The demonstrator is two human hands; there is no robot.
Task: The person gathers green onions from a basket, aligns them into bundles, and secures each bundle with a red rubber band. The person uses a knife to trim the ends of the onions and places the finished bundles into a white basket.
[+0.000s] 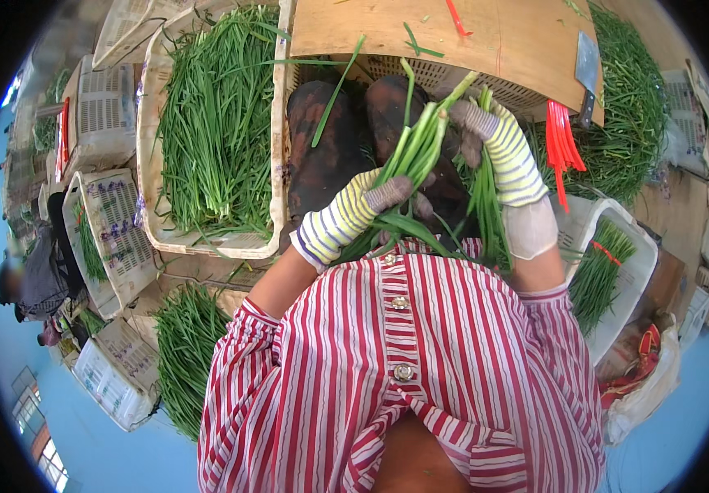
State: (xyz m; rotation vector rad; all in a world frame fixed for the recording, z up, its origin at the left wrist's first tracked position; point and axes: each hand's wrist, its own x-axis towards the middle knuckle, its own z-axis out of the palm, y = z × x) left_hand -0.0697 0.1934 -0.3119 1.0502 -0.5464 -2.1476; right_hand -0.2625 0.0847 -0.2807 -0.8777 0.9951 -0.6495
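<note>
My left hand [360, 212], in a striped knit glove with grey fingertips, grips a bunch of green leafy stalks [419, 145], perhaps garlic chives. The pale stem ends point up and away, and the leaves droop toward my striped shirt. My right hand [496, 132], in a matching glove, is closed around a smaller bunch of the same stalks [487, 197], whose leaves hang down below the palm. Its fingertips are close to the stem ends of the left bunch. Both bunches are above my lap, over my dark trousers [320, 145].
A plastic crate [277, 154] heaped with greens is at left. Ahead, a wooden board [391, 28] bears a cleaver [587, 74]; red ties [561, 142] hang from its edge. A white crate [644, 271] holds a tied bundle [604, 271]. Another person [46, 274] sits far left.
</note>
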